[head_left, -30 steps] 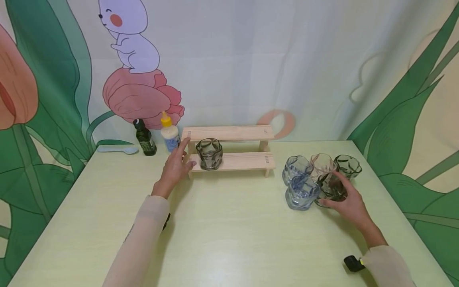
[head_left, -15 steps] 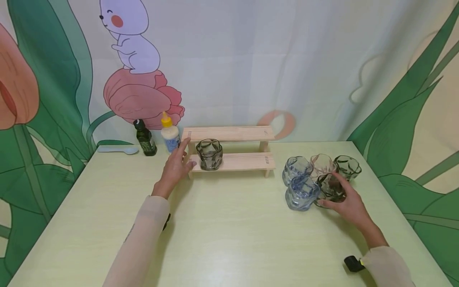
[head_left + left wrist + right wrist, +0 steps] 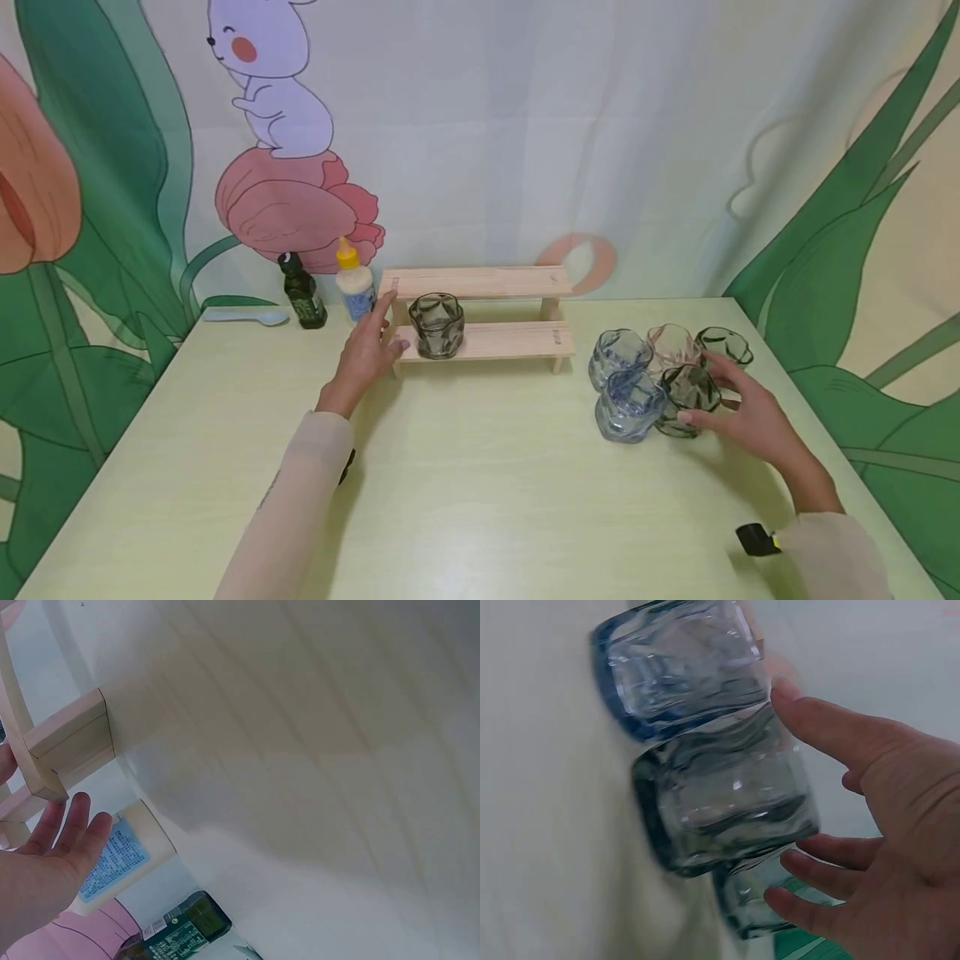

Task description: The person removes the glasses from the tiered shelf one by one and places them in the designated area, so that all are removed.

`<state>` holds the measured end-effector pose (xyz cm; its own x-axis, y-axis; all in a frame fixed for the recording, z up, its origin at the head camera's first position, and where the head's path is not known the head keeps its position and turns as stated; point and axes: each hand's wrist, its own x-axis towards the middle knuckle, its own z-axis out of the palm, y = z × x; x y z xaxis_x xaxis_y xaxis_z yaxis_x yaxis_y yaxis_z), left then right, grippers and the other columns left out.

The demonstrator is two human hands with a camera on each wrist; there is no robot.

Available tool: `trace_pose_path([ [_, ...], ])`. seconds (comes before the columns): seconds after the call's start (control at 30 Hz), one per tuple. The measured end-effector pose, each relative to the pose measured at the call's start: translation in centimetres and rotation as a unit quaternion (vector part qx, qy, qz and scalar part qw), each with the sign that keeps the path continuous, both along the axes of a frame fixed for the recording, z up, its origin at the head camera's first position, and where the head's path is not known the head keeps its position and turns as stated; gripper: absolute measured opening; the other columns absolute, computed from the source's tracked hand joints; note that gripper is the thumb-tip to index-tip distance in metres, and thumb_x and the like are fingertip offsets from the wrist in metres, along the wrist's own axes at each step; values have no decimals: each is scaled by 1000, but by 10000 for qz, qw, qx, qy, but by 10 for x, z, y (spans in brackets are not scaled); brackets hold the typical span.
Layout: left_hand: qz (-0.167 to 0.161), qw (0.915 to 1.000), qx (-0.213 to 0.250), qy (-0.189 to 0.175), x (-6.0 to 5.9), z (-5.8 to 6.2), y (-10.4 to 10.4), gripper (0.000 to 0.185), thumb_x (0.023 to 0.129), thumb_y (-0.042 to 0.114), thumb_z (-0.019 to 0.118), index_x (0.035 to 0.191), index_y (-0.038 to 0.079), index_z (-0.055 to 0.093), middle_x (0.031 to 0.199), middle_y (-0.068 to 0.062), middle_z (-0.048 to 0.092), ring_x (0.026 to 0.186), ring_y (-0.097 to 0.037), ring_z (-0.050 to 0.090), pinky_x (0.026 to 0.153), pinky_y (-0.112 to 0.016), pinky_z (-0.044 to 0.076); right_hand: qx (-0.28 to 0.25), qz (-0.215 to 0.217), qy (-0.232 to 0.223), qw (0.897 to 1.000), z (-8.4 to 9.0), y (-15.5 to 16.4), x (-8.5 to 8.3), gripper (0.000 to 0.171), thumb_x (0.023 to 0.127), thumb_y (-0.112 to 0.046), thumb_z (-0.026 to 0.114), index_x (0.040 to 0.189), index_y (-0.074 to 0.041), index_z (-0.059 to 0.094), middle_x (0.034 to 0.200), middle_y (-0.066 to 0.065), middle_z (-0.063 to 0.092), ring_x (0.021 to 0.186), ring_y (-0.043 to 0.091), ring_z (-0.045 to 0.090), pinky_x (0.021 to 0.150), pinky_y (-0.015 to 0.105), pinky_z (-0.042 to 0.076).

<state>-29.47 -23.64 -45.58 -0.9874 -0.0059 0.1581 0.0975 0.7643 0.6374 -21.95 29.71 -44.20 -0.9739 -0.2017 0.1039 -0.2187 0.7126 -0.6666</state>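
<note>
My left hand (image 3: 362, 358) is at the left end of a two-step wooden rack (image 3: 498, 337), its thumb by the lower board and its fingers reaching up toward the upper one. In the left wrist view those fingers (image 3: 75, 829) are extended next to the wood. A smoky grey glass (image 3: 437, 327) stands on the lower step. Over on the right, my right hand (image 3: 757, 421) is spread around the near side of a dark grey-green glass (image 3: 686, 400), thumb in front, fingers behind. The right wrist view shows this glass (image 3: 731, 795) between the loosely parted thumb and fingers.
Two blue glasses (image 3: 632, 407), a pinkish glass (image 3: 671, 343) and another dark green glass (image 3: 723, 343) cluster tightly around it. Left of the rack stand a yellow-capped bottle (image 3: 354, 282) and a dark green bottle (image 3: 303, 293). A pale spoon (image 3: 246, 317) lies by the back edge.
My right hand has shifted slightly to the right and its fingers have drawn back from the dark glass, which stays in place. My left hand keeps its position at the rack.
</note>
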Motion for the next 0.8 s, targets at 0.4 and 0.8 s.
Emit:
trace_pose_path([
  [0.4, 30, 10000, 44, -12, 0, -2, -1, 84, 93, 15, 71, 158, 31, 21, 132, -25, 51, 112, -43, 56, 90, -59, 47, -613, 189, 464, 9969, 44, -37, -29, 92, 90, -22, 76, 161, -19, 18, 152, 34, 35, 136, 54, 38, 102, 68, 37],
  [0.8, 2, 10000, 32, -24, -1, -1, -1, 85, 93, 15, 71, 158, 32, 20, 131, -23, 51, 111, -42, 56, 90, -58, 47, -1305, 1076, -56, 9856, 57, -101, -69, 91, 90, -21, 76, 160, -24, 19, 154, 24, 39, 143, 42, 37, 109, 60, 38],
])
